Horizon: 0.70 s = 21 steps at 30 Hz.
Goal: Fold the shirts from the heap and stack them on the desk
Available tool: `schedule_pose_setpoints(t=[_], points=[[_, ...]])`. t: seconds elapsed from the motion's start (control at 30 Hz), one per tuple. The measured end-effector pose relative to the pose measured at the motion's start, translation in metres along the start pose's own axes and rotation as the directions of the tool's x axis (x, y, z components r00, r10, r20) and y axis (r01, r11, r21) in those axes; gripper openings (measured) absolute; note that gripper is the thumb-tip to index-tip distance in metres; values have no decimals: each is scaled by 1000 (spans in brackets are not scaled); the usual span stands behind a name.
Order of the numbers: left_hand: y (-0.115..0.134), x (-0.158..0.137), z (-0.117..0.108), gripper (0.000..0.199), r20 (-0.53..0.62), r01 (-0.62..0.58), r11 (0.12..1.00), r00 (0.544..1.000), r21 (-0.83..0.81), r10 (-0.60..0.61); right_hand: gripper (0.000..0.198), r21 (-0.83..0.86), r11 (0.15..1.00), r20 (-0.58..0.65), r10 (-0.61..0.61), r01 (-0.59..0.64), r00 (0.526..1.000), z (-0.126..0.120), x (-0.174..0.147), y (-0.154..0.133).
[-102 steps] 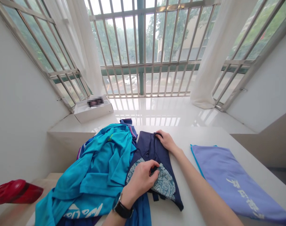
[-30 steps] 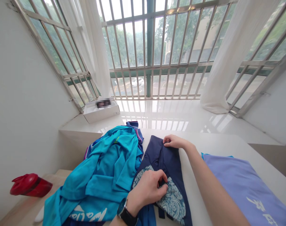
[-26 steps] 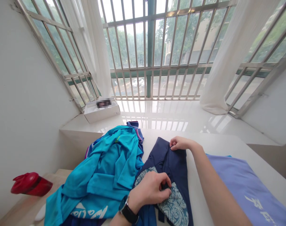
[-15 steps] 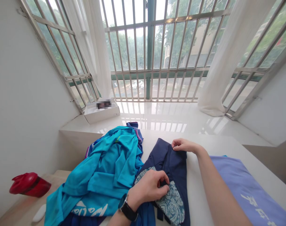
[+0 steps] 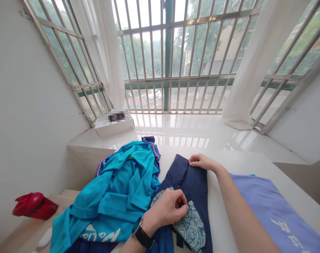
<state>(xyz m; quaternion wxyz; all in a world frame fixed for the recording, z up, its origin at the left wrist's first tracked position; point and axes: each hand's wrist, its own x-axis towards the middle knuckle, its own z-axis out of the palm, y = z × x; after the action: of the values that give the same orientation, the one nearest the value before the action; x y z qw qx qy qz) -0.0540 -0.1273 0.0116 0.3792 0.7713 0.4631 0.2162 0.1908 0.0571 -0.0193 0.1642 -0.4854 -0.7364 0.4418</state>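
Observation:
A navy garment with paisley panels [image 5: 193,184] lies partly folded on the white table. At its far edge, my right hand [image 5: 203,162] pinches the navy cloth between thumb and fingers. My left hand [image 5: 169,207], with a black watch on the wrist, is closed over the paisley part. Its thumb and fingers pinch cloth there, though the pinched bit is mostly hidden. Beside the navy garment on the left, a heap of turquoise shirts [image 5: 117,182] with white lettering touches it.
Right of my right forearm lies a lavender shirt [image 5: 257,196] with white characters. A white box [image 5: 115,128] stands on the sill before the barred window. At lower left, a red bottle [image 5: 36,206] lies near a white object [image 5: 45,238]. The white table [image 5: 220,218] shows between garments.
My right hand has shifted slightly left along the far edge of the navy garment, whose right side has moved slightly left too. My left hand has barely moved.

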Motion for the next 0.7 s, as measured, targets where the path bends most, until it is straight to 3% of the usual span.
schedule_pose_setpoints(t=[0.4,0.57,0.7], points=[[-3,-1,7,2,-47,-45,989,998,142,52,30,-51,998,-111,39,-45,993,6,7,7],[-7,-1,10,7,-77,-68,950,992,306,95,25,-100,994,-146,21,-36,989,8,10,6],[-9,-1,11,9,-72,-62,947,993,315,89,20,-140,989,-160,15,-38,987,11,12,4]])
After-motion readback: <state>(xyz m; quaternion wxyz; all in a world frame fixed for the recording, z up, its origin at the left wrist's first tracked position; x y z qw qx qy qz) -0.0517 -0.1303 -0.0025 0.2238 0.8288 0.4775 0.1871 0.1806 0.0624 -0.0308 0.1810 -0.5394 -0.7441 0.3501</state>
